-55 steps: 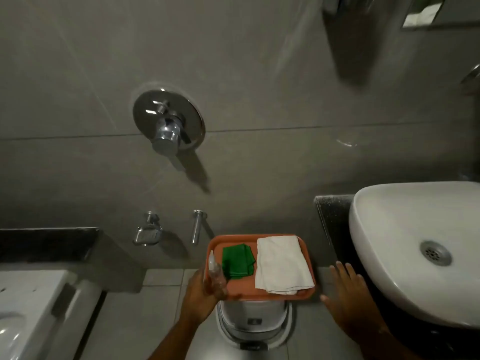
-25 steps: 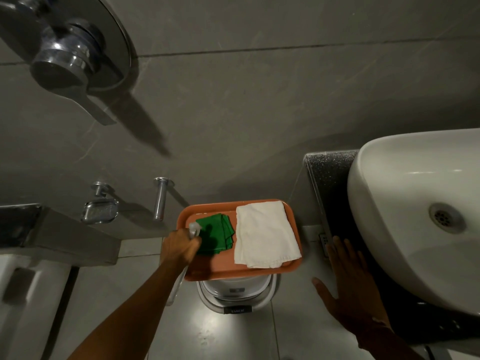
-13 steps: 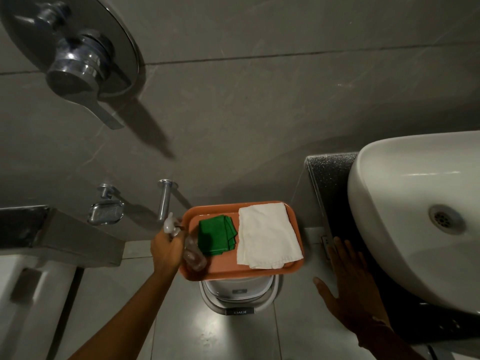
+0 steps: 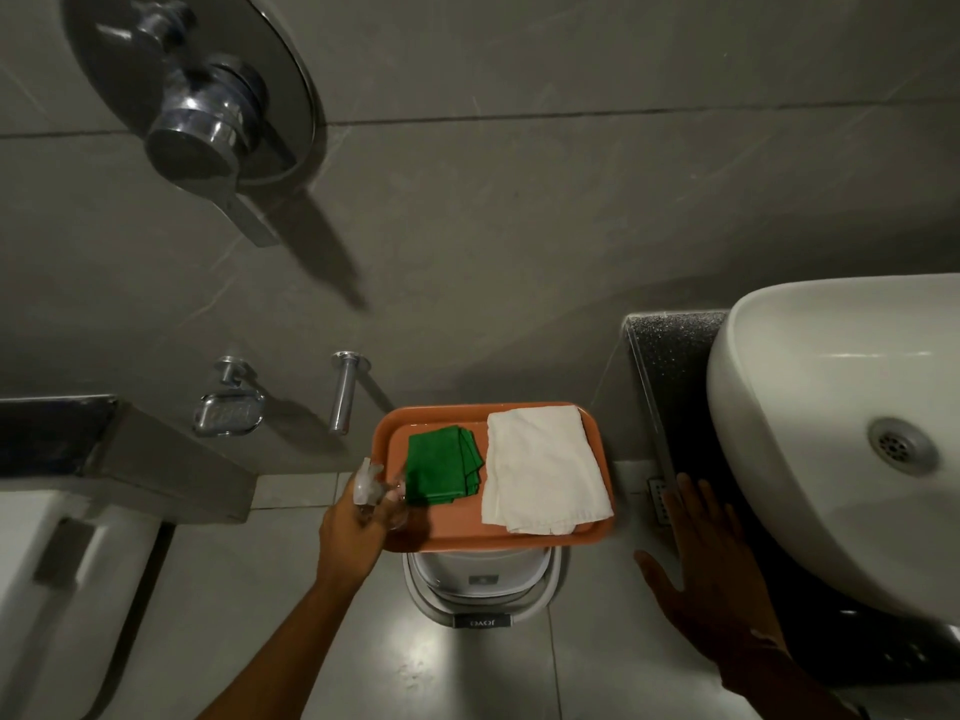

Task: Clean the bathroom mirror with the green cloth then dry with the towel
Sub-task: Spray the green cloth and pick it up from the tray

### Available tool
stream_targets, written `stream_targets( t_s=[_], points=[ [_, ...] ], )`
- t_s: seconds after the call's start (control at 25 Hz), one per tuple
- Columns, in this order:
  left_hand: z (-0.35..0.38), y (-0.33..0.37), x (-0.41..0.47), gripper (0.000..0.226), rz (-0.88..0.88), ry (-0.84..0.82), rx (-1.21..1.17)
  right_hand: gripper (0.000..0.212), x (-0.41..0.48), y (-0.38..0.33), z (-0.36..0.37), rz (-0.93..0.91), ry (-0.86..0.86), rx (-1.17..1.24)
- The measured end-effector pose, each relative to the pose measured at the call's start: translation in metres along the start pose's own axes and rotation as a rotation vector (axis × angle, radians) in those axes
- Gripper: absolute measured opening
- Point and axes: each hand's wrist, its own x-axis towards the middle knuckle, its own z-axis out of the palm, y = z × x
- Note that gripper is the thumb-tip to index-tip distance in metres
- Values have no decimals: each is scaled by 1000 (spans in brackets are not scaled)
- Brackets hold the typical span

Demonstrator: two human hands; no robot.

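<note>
My left hand (image 4: 353,532) is gripping a clear spray bottle (image 4: 375,493) at the tray's (image 4: 467,532) left edge. My right hand (image 4: 711,563) is hanging open, fingers spread, beside the sink (image 4: 810,407). The green cloth (image 4: 441,470) and white towel (image 4: 543,472) are lying folded, side by side on the tray, which is sitting atop a bin (image 4: 480,584).

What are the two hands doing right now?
Left hand: closed, holding the clear spray bottle.
Right hand: open, fingers spread, holding nothing.

Both forearms are bare, with no sleeves showing.
</note>
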Motion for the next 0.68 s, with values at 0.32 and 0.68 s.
stream_targets(
  t_s=[0.32, 0.68],
  points=[
    [31, 13, -81, 34, -306, 98, 29, 77, 3, -87, 5, -136, 108, 357],
    [93, 45, 60, 31, -263, 57, -77, 44, 120, -220, 30, 368, -406, 1038]
  ],
)
